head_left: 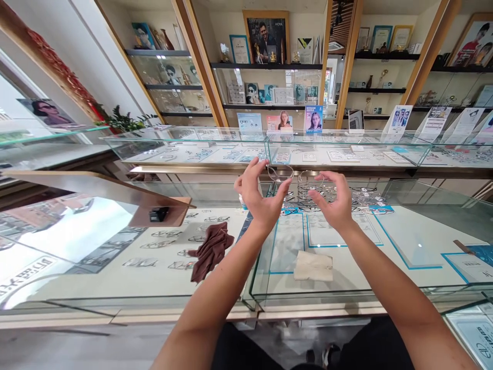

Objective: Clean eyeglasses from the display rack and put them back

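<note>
Spectacles [282, 173], thin-framed, one pair, held up above the glass-topped bench [389, 280]; left hand [262, 198], fingers pinching one side; right hand [337, 201], fingers curved about the other side, whether pinching cannot be told; possible faults: bending, from uneven pull; smudging, from fingertips; dropping, from slackened grip.

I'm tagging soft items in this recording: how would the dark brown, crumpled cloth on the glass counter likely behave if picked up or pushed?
The dark brown, crumpled cloth is probably floppy, since it lies in loose folds. It looks thin, so likely light. Pushed across the smooth glass counter, it might slide or bunch up.
</note>
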Available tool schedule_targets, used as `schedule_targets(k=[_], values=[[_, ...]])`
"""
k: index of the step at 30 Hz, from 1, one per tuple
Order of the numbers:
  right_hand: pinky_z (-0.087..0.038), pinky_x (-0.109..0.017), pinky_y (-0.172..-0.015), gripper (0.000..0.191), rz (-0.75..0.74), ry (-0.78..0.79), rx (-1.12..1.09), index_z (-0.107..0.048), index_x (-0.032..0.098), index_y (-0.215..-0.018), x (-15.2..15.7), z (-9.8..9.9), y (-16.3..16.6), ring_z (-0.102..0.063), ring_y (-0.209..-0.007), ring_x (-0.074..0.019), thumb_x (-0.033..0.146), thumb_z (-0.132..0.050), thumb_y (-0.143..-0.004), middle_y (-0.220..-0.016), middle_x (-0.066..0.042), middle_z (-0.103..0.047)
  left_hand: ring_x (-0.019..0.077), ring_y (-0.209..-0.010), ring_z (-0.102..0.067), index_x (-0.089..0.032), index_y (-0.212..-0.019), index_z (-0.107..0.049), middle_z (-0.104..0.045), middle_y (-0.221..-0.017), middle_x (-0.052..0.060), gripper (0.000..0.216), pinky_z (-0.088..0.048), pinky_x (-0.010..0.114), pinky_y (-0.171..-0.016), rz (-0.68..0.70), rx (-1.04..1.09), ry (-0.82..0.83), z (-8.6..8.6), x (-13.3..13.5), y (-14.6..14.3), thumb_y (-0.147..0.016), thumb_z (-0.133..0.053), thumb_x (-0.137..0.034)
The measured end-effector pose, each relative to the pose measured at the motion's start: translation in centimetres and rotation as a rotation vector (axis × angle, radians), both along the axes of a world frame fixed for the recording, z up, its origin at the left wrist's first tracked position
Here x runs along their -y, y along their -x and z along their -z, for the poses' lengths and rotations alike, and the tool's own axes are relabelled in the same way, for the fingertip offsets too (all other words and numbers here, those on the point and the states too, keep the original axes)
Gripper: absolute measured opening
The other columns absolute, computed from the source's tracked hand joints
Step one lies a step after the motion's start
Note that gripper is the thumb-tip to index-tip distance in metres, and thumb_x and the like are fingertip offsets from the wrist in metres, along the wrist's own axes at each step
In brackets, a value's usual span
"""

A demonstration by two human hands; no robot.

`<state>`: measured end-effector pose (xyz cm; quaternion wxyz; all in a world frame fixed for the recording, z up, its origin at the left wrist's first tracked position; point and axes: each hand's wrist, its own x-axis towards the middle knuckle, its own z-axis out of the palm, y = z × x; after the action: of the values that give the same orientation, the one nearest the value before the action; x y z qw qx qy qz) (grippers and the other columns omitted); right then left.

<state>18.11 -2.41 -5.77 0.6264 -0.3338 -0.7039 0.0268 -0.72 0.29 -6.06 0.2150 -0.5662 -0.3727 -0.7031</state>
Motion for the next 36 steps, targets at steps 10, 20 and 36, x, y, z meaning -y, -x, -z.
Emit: schedule_targets(k=[10, 20, 36], values=[[-0.052, -0.05, -0.102, 0.033, 0.181, -0.29, 0.062, -0.066, 0.033, -0.124, -0.3, -6.6, -0.5, -0.066, -0.105, -0.0284, 0.056, -0.068, -0.099, -0.102, -0.004, -0.074, 0.0308, -0.133, -0.065, -0.025, -0.126, -0.065, -0.077, -0.12, 0.009, 0.048, -0.037, 0.05, -0.116, 0.076, 0.058, -0.01, -5.1, 0.3, -0.6, -0.091, -0.075, -0.057], [-0.054, -0.049, -0.1, 0.038, 0.068, -0.297, 0.026, -0.07, 0.031, -0.121, 0.7, -7.1, -1.7, -0.067, -0.103, -0.0269, 0.06, -0.069, -0.097, -0.1, -0.003, -0.072, 0.027, -0.113, -0.068, -0.027, -0.127, -0.07, -0.077, -0.112, 0.006, 0.046, -0.044, 0.048, -0.112, 0.127, -0.119, 0.029, -6.6, 3.4, 1.3, -0.089, -0.08, -0.052], [-0.057, -0.051, -0.1, 0.038, 0.032, -0.267, 0.041, -0.069, 0.031, -0.125, 1.1, -7.1, -1.2, -0.069, -0.105, -0.027, 0.059, -0.066, -0.099, -0.103, -0.005, -0.072, 0.0216, -0.1, -0.068, -0.028, -0.124, -0.071, -0.073, -0.099, 0.002, 0.047, -0.055, 0.042, -0.103, 0.301, -0.14, 0.065, -7.5, 3.2, 2.7, -0.089, -0.076, -0.06]])
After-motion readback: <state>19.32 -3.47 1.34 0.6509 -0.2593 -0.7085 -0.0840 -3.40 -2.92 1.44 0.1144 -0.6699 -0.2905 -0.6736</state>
